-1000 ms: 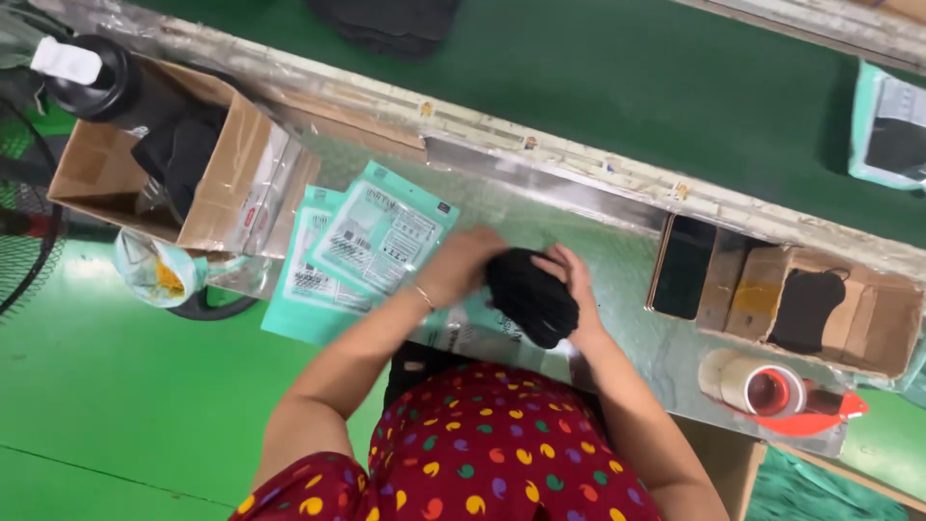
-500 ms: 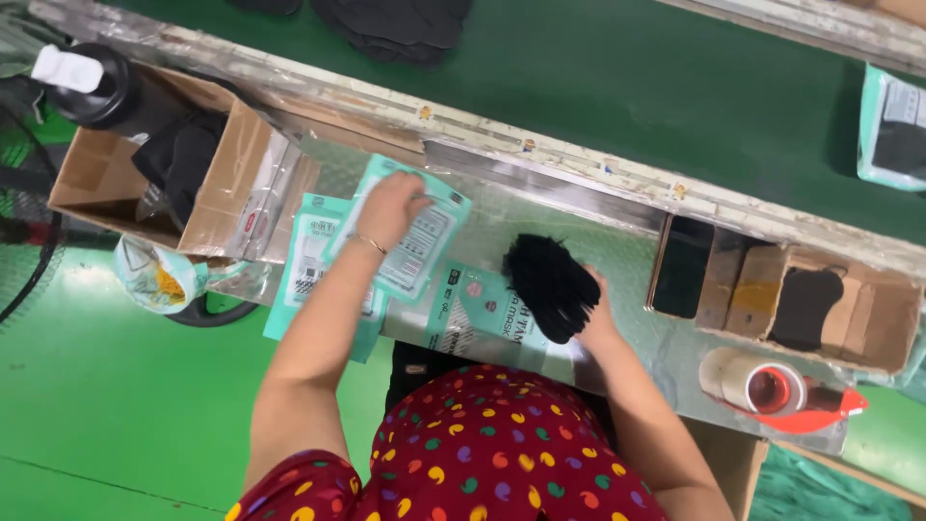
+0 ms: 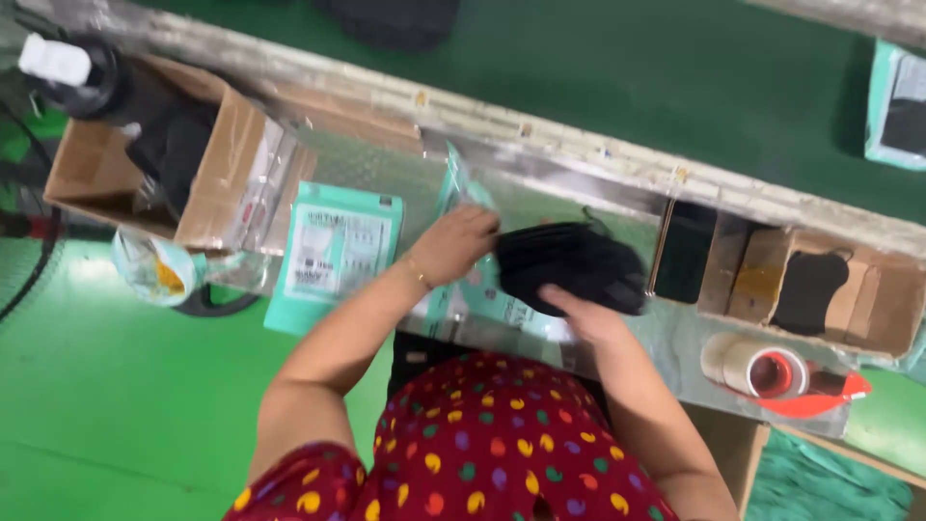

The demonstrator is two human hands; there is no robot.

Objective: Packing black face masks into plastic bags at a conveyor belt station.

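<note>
Now the right hand (image 3: 588, 316) grips the black masks (image 3: 571, 266); left hand (image 3: 461, 243) pinches a teal pouch (image 3: 461, 193) beside them.

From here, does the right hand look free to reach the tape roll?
Probably not yet: the right hand is holding the black stack. The tape roll lies close on that side, with nothing between.
</note>
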